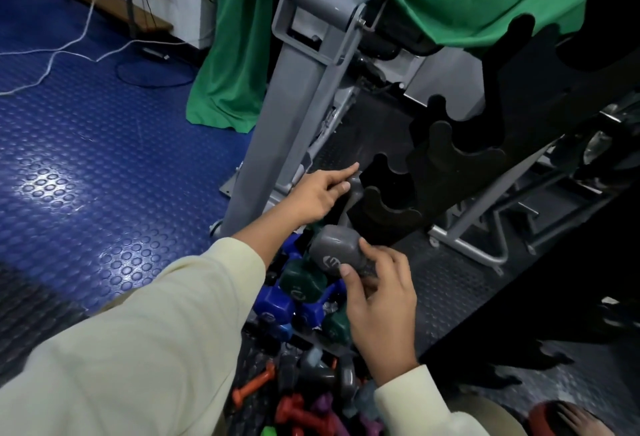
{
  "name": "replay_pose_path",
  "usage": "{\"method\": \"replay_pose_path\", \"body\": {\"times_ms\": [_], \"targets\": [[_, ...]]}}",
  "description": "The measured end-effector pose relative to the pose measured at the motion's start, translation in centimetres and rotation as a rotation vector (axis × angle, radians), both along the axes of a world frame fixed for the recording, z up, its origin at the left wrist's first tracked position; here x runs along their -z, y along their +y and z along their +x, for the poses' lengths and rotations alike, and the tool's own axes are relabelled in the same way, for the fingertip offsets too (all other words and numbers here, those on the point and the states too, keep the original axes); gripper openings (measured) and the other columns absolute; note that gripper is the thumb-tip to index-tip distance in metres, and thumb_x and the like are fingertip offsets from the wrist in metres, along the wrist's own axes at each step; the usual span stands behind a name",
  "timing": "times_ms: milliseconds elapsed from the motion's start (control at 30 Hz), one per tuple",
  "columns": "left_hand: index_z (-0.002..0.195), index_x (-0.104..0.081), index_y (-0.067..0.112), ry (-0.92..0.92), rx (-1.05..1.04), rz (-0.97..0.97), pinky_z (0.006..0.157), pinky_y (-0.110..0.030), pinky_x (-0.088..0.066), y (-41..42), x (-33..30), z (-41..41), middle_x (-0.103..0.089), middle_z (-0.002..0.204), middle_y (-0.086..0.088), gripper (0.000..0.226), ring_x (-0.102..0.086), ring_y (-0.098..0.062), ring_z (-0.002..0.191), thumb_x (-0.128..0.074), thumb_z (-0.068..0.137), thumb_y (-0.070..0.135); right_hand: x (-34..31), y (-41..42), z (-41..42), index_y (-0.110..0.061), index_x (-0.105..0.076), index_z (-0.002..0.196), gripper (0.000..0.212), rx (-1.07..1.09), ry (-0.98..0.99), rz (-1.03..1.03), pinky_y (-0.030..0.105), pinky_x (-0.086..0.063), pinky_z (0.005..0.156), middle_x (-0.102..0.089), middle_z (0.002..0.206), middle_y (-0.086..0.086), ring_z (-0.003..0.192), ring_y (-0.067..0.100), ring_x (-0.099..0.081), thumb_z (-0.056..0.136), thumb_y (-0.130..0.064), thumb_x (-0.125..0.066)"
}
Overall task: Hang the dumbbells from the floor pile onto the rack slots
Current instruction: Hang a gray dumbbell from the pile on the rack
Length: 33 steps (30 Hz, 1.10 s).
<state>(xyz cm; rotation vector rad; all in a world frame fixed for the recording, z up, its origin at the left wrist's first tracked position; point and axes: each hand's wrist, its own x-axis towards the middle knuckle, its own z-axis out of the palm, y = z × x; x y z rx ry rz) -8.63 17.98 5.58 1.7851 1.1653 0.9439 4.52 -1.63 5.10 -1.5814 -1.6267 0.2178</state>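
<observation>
Fingers (349, 176) of the left hand (318, 193) are mostly straight, index stretched forward, thumb curled against the grey dumbbell's handle just beside the lowest black rack slot (388, 193), so that hand is steadying the bar more than gripping it, though how firmly the thumb bears on it is hard to tell. Down below, the right hand (381, 297) is cupping the near head of the grey dumbbell (334, 250), thumb and fingertips spread around the rounded end, holding it from underneath and behind. The dumbbell itself sits tilted, near head low, far end up against the rack (467, 145), handle lying right at the mouth of that bottom slot but not plainly seated yet. Below it waits the floor pile (304, 300): blue and dark green hex dumbbells (273, 304) up top, small orange, red and purple ones nearer the camera, all resting on the black rubber mat (450, 290). The upper slots on the rack look unfilled from here. So this reads as the hanging step for one of the early dumbbells, with most of the job ahead. Next move, by my reckoning: lift the near head to level the bar, slide the handle fully down into the notch, then let go with both hands and reach back into the pile.
</observation>
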Motion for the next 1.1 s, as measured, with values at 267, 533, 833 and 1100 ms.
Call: {"method": "replay_pose_path", "body": {"times_ms": [267,533,833,1100], "targets": [[0.143,-0.051,0.053,0.031,-0.048,0.001,0.054,-0.007,-0.035,0.1,0.8,0.2,-0.060,0.065,0.007,0.044,-0.048,0.004,0.055,-0.052,0.108,0.026,-2.1,0.2,-0.1,-0.037,-0.062,0.143,0.041,-0.022,-0.362,0.084,0.035,-0.062,0.072,-0.055,0.133,-0.009,0.092,0.005,-0.066,0.101,-0.034,-0.067],[0.149,-0.037,0.060,0.105,0.030,0.034,0.066,-0.037,-0.050,-1.0,0.4,-0.2,-0.071,0.088,-0.018,0.047,-0.060,-0.015,0.064,-0.043,0.111,0.034,0.0,1.6,0.7,-0.019,-0.073,0.132,0.035,-0.077,-0.243,0.290,0.026,-0.056,0.101,-0.061,0.110,0.002,0.122,0.010,-0.065,0.098,-0.011,-0.073],[0.137,-0.065,0.022,0.132,-0.129,0.170,0.092,-0.031,-0.049,-8.1,-3.0,-4.1,-0.070,0.127,-0.003,0.034,-0.065,-0.021,0.115,-0.051,0.108,0.032,-0.6,-0.9,3.9,-0.029,-0.075,0.126,0.032,-0.017,0.219,-0.038,0.039,-0.058,0.097,-0.075,0.114,-0.016,0.107,0.002,-0.071,0.095,-0.037,-0.076],[0.149,-0.051,0.028,0.256,-0.077,0.245,0.103,-0.026,-0.049,-16.3,-1.9,-4.6,-0.054,0.137,0.010,0.052,-0.056,-0.009,0.120,-0.064,0.100,0.040,-2.8,4.6,7.5,-0.037,-0.049,0.148,0.090,-0.220,0.547,-0.343,0.044,-0.043,0.118,-0.060,0.147,-0.012,0.138,0.008,-0.055,0.072,-0.060,-0.091]]}}
